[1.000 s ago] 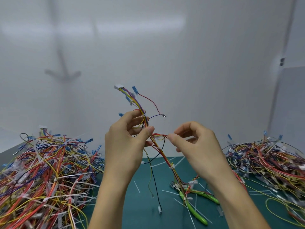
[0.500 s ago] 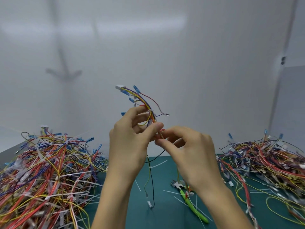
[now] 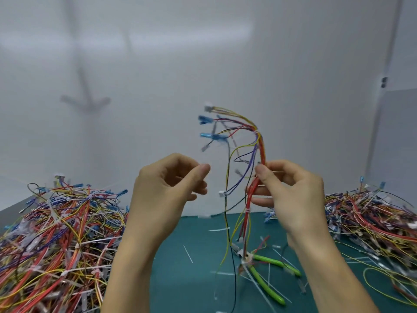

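Before plain white walls, over a teal mat point(image 3: 198, 279) flanked by a left heap of wire harnesses point(image 3: 56, 233) and a right heap point(image 3: 372, 218), pinches a multicoloured wire harness point(image 3: 259, 143) upright between thumb and fingers of the right hand point(image 3: 293, 195), blue terminals fanning out on top, tail hanging toward green-handled cutters point(image 3: 266, 283) on the mat. Holds the left hand point(image 3: 164, 195) just beside the harness, apart from it, fingers loosely curled, gripping nothing.

Multicoloured wire harness point(image 3: 262, 150) stands upright in mid-air, its blue-tipped ends fanning left on top.
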A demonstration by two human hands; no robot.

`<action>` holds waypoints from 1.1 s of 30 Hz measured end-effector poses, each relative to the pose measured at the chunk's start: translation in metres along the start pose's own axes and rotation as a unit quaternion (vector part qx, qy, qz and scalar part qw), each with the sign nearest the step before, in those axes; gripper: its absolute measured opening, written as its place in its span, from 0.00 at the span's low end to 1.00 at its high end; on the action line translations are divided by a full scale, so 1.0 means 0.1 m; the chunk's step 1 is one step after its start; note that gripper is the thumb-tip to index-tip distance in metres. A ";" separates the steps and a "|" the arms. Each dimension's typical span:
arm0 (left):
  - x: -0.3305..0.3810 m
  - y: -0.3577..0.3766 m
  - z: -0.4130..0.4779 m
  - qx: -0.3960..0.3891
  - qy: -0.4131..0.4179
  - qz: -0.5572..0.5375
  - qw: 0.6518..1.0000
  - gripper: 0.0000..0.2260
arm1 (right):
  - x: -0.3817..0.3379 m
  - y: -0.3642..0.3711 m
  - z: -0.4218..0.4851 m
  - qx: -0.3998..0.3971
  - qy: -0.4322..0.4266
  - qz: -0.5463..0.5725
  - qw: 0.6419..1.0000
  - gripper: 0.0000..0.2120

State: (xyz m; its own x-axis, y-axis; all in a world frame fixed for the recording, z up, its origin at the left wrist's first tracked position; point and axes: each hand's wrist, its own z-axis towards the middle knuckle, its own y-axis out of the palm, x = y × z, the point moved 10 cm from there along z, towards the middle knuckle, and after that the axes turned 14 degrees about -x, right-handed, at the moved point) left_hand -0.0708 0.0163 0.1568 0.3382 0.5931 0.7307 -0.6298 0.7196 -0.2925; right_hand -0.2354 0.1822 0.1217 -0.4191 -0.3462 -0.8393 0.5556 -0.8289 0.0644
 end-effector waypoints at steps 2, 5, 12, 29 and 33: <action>-0.16 0.11 0.01 -0.072 -0.068 0.050 0.994 0.15 | 0.01 -0.04 0.01 0.005 0.005 0.054 0.999 0.03; -0.45 0.38 -0.07 -0.217 -0.166 0.085 0.958 0.23 | 0.02 -0.03 0.01 0.000 0.007 0.090 0.996 0.04; -0.71 0.49 -0.02 -0.204 -0.196 0.085 0.955 0.11 | 0.01 0.03 0.01 -0.019 0.006 0.095 0.995 0.04; -0.79 0.52 0.07 -0.103 -0.174 0.031 0.979 0.27 | 0.08 0.07 0.02 -0.029 0.027 0.125 0.991 0.05; -0.70 0.48 0.06 -0.043 -0.174 0.099 0.979 0.32 | 0.06 0.11 0.03 -0.038 0.022 0.130 0.991 0.05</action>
State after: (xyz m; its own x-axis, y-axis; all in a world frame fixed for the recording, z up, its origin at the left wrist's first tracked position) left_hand -0.1292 0.0074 0.0948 -0.0537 0.5760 0.8157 -0.5920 0.6395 -0.4905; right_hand -0.2341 0.1698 0.1188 -0.2233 -0.5223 -0.8230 0.6937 -0.6783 0.2422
